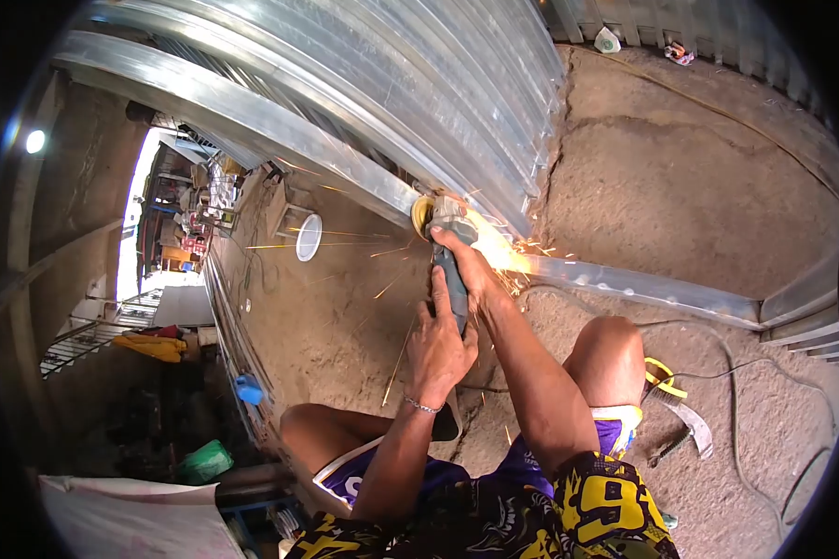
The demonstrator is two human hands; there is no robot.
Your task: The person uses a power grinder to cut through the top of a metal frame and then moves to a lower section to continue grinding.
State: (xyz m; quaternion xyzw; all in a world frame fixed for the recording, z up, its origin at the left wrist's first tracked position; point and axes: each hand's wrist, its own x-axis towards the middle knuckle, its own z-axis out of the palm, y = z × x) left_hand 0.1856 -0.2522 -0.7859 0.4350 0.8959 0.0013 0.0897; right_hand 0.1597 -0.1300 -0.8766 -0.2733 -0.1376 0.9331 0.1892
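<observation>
An angle grinder (pixel 452 270) is in both my hands, its yellowish disc (pixel 422 215) against the metal frame bar (pixel 373 180). Bright sparks spray from that spot, mostly to the right and down, with thin streaks to the left. My right hand (pixel 466 261) wraps the grinder near its head. Lower down, my left hand (pixel 441 345), with a bracelet at the wrist, grips the body, one finger stretched along it. Glare hides the exact point of contact. Beside the bar stands a corrugated metal sheet (pixel 391 84).
A lower metal bar (pixel 653 291) runs right from the sparks. Near my knee lie a yellow-handled wire brush (pixel 662 377) and a curved blade (pixel 694 429). A dark cable (pixel 735 419) snakes over the concrete floor. Further left are a white round lid (pixel 309 238) and a blue container (pixel 249 389).
</observation>
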